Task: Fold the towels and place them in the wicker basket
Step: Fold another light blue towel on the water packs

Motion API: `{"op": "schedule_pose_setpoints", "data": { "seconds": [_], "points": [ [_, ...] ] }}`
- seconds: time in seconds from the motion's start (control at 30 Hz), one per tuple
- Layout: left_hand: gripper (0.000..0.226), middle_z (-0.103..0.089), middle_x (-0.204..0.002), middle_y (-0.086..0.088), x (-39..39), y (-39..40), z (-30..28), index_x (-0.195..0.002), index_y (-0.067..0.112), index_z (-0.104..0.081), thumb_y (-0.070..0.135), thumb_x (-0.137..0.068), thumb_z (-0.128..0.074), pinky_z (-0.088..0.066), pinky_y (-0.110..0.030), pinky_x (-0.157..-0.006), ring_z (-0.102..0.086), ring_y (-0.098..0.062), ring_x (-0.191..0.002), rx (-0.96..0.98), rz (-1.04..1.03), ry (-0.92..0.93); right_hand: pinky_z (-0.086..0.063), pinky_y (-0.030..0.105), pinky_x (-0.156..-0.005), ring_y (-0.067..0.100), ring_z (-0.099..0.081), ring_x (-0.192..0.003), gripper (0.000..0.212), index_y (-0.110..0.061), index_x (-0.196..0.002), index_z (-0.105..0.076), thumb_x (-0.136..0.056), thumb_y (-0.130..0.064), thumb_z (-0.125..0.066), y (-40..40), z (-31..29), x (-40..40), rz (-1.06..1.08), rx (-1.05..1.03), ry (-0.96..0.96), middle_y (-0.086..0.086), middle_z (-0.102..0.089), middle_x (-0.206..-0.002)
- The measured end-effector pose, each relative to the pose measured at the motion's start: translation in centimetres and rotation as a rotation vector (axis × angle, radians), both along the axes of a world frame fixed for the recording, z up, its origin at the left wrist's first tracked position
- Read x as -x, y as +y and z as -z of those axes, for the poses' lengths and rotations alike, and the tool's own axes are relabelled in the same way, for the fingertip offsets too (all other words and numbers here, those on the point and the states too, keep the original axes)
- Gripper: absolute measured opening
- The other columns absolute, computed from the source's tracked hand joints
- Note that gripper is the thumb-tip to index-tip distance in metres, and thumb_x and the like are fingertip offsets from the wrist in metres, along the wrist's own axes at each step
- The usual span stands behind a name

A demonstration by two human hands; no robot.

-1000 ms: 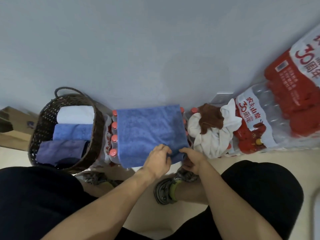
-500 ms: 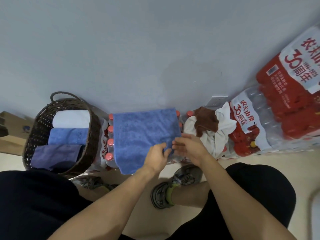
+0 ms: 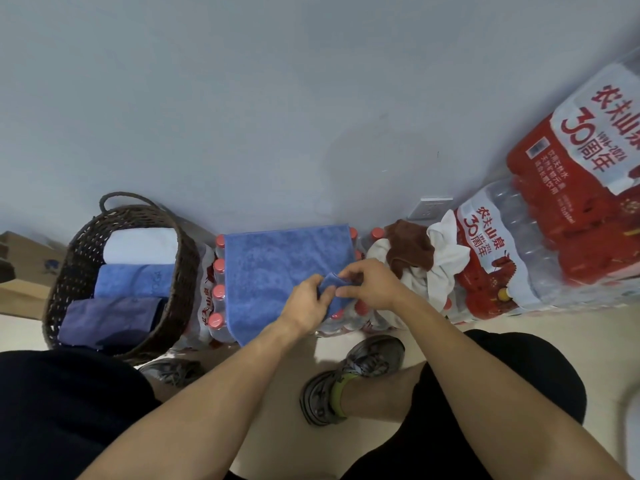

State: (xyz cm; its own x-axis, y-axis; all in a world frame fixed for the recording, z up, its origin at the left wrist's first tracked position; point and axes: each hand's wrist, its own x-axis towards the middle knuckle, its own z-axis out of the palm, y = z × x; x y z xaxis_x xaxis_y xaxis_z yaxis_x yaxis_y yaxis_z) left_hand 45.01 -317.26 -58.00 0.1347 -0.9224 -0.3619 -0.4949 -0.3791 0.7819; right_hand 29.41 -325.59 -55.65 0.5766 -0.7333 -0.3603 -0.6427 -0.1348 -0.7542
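The blue towel (image 3: 277,268) lies spread over a pack of water bottles (image 3: 216,296), its near right corner lifted and pinched by both the left hand (image 3: 306,304) and right hand (image 3: 372,284). The hands hide that corner's fold. The wicker basket (image 3: 86,251) beside it holds three folded towels (image 3: 133,282).

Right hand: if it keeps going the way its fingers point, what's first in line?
The right hand points leftward, so it would likely meet the left hand first, both pinching the blue towel corner. Depth is unclear, but they look nearly touching.
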Motion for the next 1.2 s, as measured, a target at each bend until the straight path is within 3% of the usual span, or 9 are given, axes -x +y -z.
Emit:
{"op": "schedule_pose_setpoints", "data": {
  "seconds": [0.17, 0.27, 0.37, 0.53, 0.67, 0.77, 0.87, 1.0, 1.2],
  "points": [
    [0.021, -0.066, -0.072, 0.007, -1.3, 0.9, 0.1, -0.09, 0.022, -0.064, 0.032, -0.079, -0.079, -0.046, -0.02, -0.056, -0.061, -0.007, -0.062, -0.123, 0.113, 0.132, -0.055, 0.037, -0.085, 0.024, -0.068, -0.095, 0.019, -0.003, -0.106, -0.067, -0.092, -0.015, -0.068, 0.1, 1.1, 0.8, 0.226, -0.104, -0.112, 0.013, -0.071, -0.1],
    [0.02, -0.064, -0.069, 0.009, -2.3, 1.4, 0.3, -0.085, 0.023, -0.064, 0.023, -0.074, -0.08, -0.044, -0.016, -0.05, -0.063, -0.01, -0.063, -0.169, 0.175, -0.034, -0.056, 0.033, -0.089, 0.02, -0.067, -0.102, 0.017, -0.008, -0.111, -0.064, -0.095, -0.015, -0.063, 0.5, 1.6, 1.0, 0.321, -0.186, -0.166, 0.006, -0.07, -0.106],
    [0.024, -0.071, -0.084, -0.004, -4.2, 2.3, 0.4, -0.098, 0.017, -0.066, 0.021, -0.075, -0.072, -0.053, -0.031, -0.063, -0.069, -0.026, -0.08, -0.229, 0.236, -0.303, -0.057, 0.025, -0.084, 0.016, -0.068, -0.097, 0.011, -0.012, -0.107, -0.065, -0.096, -0.011, -0.061, 0.7, 1.6, 1.4, 0.398, -0.315, -0.234, 0.004, -0.071, -0.105],
    [0.026, -0.072, -0.091, -0.005, -8.5, 4.3, 0.6, -0.104, 0.017, -0.068, 0.026, -0.08, -0.07, -0.056, -0.033, -0.076, -0.068, -0.023, -0.081, -0.363, 0.192, -0.42, -0.05, 0.045, -0.096, 0.029, -0.062, -0.101, 0.011, -0.005, -0.107, -0.06, -0.098, -0.005, -0.054, 0.7, 2.1, 2.6, 0.517, -0.464, -0.261, 0.017, -0.065, -0.109],
    [0.029, -0.066, -0.108, -0.008, -11.2, 6.1, 1.3, -0.113, 0.002, -0.065, 0.014, -0.088, -0.068, -0.05, -0.017, -0.068, -0.065, -0.008, -0.072, -0.385, 0.052, -0.277, -0.056, 0.039, -0.083, 0.028, -0.065, -0.096, 0.017, -0.002, -0.114, -0.058, -0.099, -0.005, -0.051, 1.1, 2.8, 3.5, 0.631, -0.56, -0.249, 0.015, -0.065, -0.109],
    [0.012, -0.065, -0.09, -0.002, -12.6, 6.7, 0.9, -0.089, 0.014, -0.065, 0.022, -0.085, -0.074, -0.049, -0.022, -0.075, -0.06, -0.014, -0.079, -0.42, 0.037, -0.248, -0.053, 0.029, -0.065, 0.022, -0.064, -0.081, 0.014, -0.005, -0.111, -0.058, -0.099, -0.004, -0.051, 1.4, 3.2, 3.8, 0.667, -0.569, -0.221, 0.014, -0.065, -0.101],
    [0.01, -0.064, -0.08, -0.003, -13.5, 6.8, 0.8, -0.085, 0.013, -0.063, 0.019, -0.087, -0.071, -0.047, -0.024, -0.069, -0.059, -0.018, -0.075, -0.398, -0.052, -0.179, -0.052, 0.039, -0.074, 0.028, -0.063, -0.09, 0.018, -0.005, -0.116, -0.058, -0.1, -0.011, -0.053, 1.6, 3.6, 4.4, 0.682, -0.589, -0.187, 0.017, -0.064, -0.109],
    [0.016, -0.07, -0.082, -0.011, -14.5, 7.1, 0.8, -0.083, 0.011, -0.067, 0.024, -0.092, -0.065, -0.054, -0.034, -0.078, -0.065, -0.026, -0.079, -0.419, -0.111, -0.169, -0.054, 0.052, -0.086, 0.041, -0.062, -0.107, 0.028, 0.0, -0.122, -0.057, -0.099, -0.016, -0.058, 2.2, 3.9, 5.0, 0.671, -0.634, -0.099, 0.021, -0.063, -0.116],
    [0.022, -0.068, -0.085, -0.008, -14.4, 6.3, 2.0, -0.08, 0.015, -0.063, 0.033, -0.093, -0.063, -0.054, -0.032, -0.069, -0.065, -0.022, -0.076, -0.385, -0.345, -0.104, -0.055, 0.03, -0.057, 0.026, -0.064, -0.085, 0.012, -0.005, -0.1, -0.062, -0.098, -0.017, -0.058, 2.3, 4.0, 4.8, 0.561, -0.558, 0.024, 0.019, -0.065, -0.105]
  ]
}}
